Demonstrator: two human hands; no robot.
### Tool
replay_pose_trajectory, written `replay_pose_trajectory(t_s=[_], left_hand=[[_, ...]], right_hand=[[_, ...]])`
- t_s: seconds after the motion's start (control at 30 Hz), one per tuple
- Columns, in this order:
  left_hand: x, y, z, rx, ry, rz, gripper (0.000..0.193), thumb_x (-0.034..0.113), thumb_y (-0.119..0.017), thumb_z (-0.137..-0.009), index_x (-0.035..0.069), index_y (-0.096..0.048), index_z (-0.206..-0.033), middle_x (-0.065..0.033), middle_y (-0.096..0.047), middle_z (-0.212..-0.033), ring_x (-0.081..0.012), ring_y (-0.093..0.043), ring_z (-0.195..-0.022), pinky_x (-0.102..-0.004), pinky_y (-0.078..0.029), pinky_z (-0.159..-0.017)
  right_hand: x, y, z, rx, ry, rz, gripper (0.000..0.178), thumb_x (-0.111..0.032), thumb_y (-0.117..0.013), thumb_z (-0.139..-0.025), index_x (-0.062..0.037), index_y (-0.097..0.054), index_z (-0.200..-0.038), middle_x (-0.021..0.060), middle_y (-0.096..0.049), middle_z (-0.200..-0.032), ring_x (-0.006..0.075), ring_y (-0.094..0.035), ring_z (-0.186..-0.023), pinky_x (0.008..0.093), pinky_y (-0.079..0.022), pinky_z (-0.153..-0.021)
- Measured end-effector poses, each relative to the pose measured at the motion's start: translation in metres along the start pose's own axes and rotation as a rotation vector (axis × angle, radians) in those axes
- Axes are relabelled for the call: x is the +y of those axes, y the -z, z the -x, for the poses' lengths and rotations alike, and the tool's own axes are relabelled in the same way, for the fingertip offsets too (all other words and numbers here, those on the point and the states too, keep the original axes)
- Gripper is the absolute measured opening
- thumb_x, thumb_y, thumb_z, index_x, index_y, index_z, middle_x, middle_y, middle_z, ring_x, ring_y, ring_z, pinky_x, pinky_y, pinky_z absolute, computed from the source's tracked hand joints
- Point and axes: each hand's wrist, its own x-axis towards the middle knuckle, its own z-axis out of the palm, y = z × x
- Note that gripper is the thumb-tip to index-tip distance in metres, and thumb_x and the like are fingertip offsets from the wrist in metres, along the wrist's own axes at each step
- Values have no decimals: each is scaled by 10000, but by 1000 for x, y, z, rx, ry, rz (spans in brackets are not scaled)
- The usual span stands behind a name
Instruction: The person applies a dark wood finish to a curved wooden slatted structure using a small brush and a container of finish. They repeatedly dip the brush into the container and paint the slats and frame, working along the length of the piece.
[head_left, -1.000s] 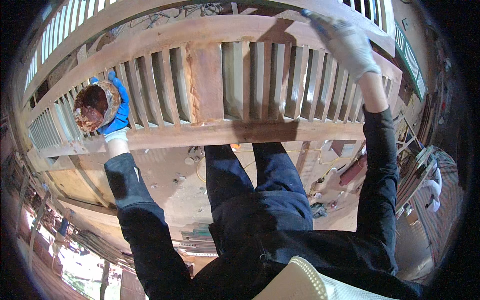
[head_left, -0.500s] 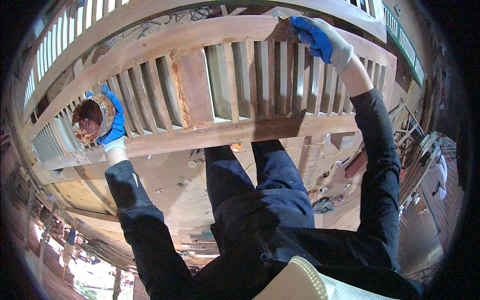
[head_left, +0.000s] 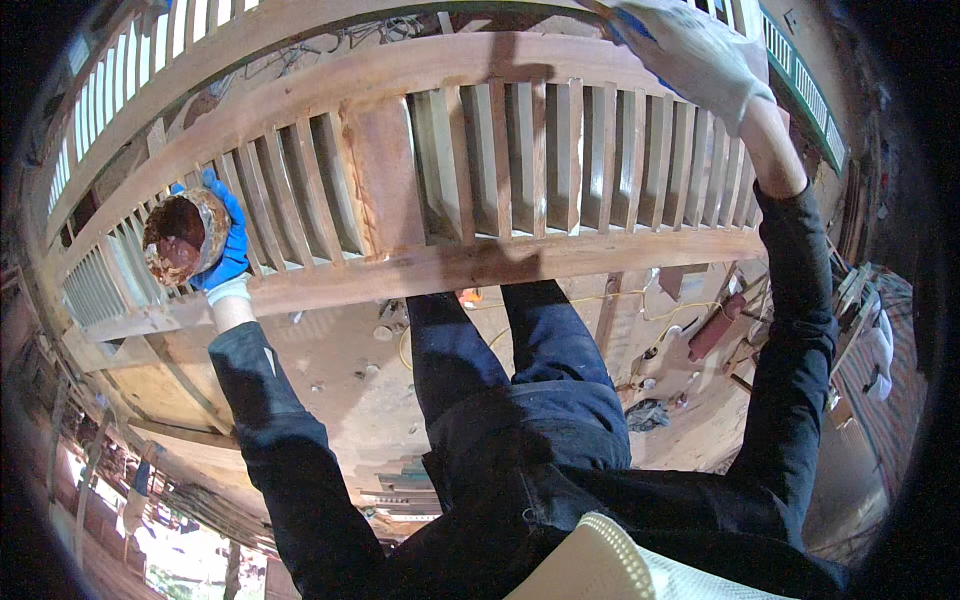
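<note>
My left hand (head_left: 232, 240), in a blue-and-white glove, is wrapped round a crusted round tin (head_left: 214, 228) with reddish-brown paste inside, held over the left end of a slatted wooden panel (head_left: 480, 262). My right hand (head_left: 695, 55), gloved the same way, is raised over the panel's far right rail, near the picture's top edge. Its fingers are bent, and their tips are partly cut off and blurred; what they pinch cannot be made out. Brown smears of paste mark the panel's wide middle board (head_left: 385, 180).
Another pale slatted panel (head_left: 100, 105) stands beyond, and a green railing (head_left: 805, 85) is at the far right. Below the panel, a yellow cord (head_left: 610, 294), a dark red cylinder (head_left: 717, 328) and a crumpled dark bag (head_left: 648, 414) lie on the littered floor. Wood strips (head_left: 852, 305) are piled at right.
My right hand has moved right and up, off the panel's far rail, where a thin flat piece showed at its fingertips. Its shadow shifted too. My left hand and the tin have barely moved.
</note>
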Motion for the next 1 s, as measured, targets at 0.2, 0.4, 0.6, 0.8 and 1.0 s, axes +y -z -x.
replay_pose_trajectory(t_s=[0.2, 0.4, 0.6, 0.8, 1.0], left_hand=[[-7, -5, 3, 39, -17, 45, 517, 347, -491, -950, 148, -447, -1425, -196, -361, -1495, -379, -384, -1348, -584, -327, -1080], [-13, -13, 5, -14, 13, 17, 516, 359, -473, -957, 156, -440, -1431, -195, -339, -1508, -390, -374, -1350, -592, -315, -1085], [-9, -8, 5, -71, 36, -6, 519, 364, -470, -963, 179, -419, -1446, -197, -322, -1516, -393, -355, -1361, -599, -289, -1100], [-3, -3, 4, -13, 5, 36, 513, 363, -470, -966, 181, -425, -1443, -193, -318, -1519, -393, -359, -1358, -591, -288, -1103], [-5, -10, 8, -3, 10, 21, 510, 365, -467, -967, 171, -432, -1438, -183, -327, -1517, -396, -365, -1351, -590, -285, -1102]], right_hand=[[-67, 13, -53, -188, 121, 253, 219, -164, -528, -873, -58, -712, -929, 144, -715, -869, 307, -695, -800, 415, -534, -688], [-67, 18, -59, -470, 114, 538, 206, -142, -558, -831, -44, -734, -874, 133, -720, -870, 279, -706, -827, 380, -548, -675], [-58, 33, -57, -433, -35, 573, 215, -148, -554, -834, -25, -729, -856, 149, -719, -849, 281, -710, -787, 400, -553, -631], [-27, 11, -31, -379, 103, 623, 218, -178, -546, -845, -51, -716, -791, 143, -705, -796, 302, -694, -728, 431, -537, -622], [-52, 16, -23, -289, -175, -152, 275, -253, -507, -931, -48, -645, -1051, 197, -677, -925, 368, -651, -806, 434, -515, -739]])
